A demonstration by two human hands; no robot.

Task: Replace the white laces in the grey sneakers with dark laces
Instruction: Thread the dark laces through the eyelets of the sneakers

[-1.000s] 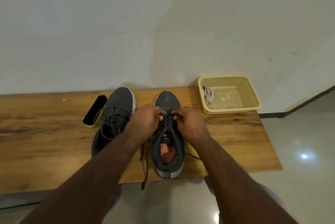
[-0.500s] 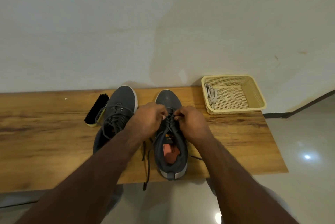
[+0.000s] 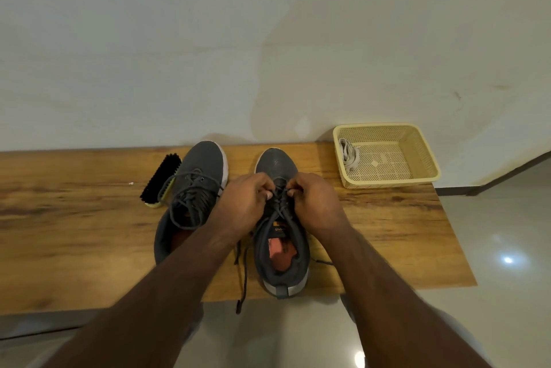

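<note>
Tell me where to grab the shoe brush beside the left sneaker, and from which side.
Grip the shoe brush across its pale yellow back, coming from its open left side: it lies tilted with that edge against the left sneaker, bristles facing left.

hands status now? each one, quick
Left hand: closed, pinching the dark lace on the right sneaker.
Right hand: closed, pinching the same lace from the other side.

Grey sneakers, dark laces, perforated cream basket.
</note>
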